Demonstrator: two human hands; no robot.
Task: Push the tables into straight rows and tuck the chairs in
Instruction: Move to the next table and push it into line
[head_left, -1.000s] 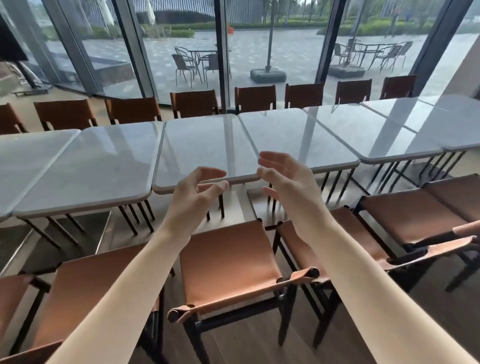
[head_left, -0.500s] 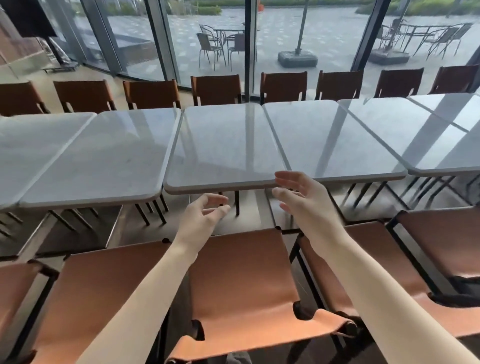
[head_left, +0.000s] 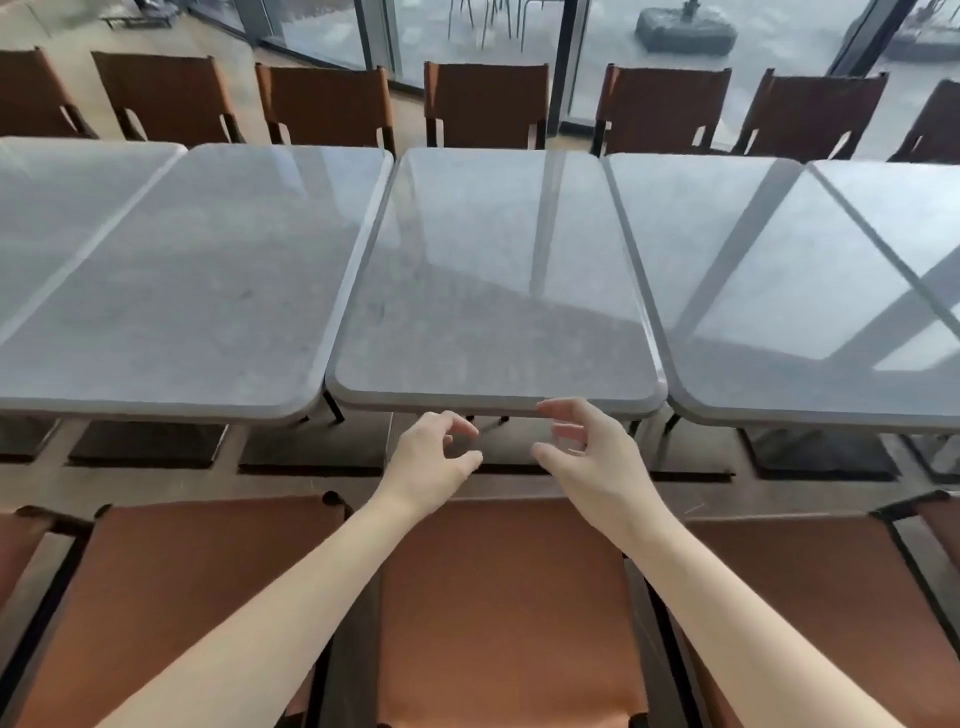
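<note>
Several grey marble-topped tables stand side by side in a row across the view. The middle table (head_left: 498, 280) is right in front of me, its near edge slightly further from me than the left table's (head_left: 171, 291). My left hand (head_left: 431, 462) and my right hand (head_left: 592, 457) hover just short of that near edge, fingers loosely curved, holding nothing. The right hand's fingertips almost reach the edge; whether they touch it I cannot tell. A brown leather chair (head_left: 514, 613) is under my forearms.
More brown chairs flank the middle one at left (head_left: 171, 613) and right (head_left: 831, 613). A row of dark brown chairs (head_left: 485, 104) lines the tables' far side before a glass wall. Black table bases (head_left: 311, 454) sit on the floor.
I have come closer and lean over the chairs. Both hands have gone forward and down to the near edge of the middle table, which now fills the view.
</note>
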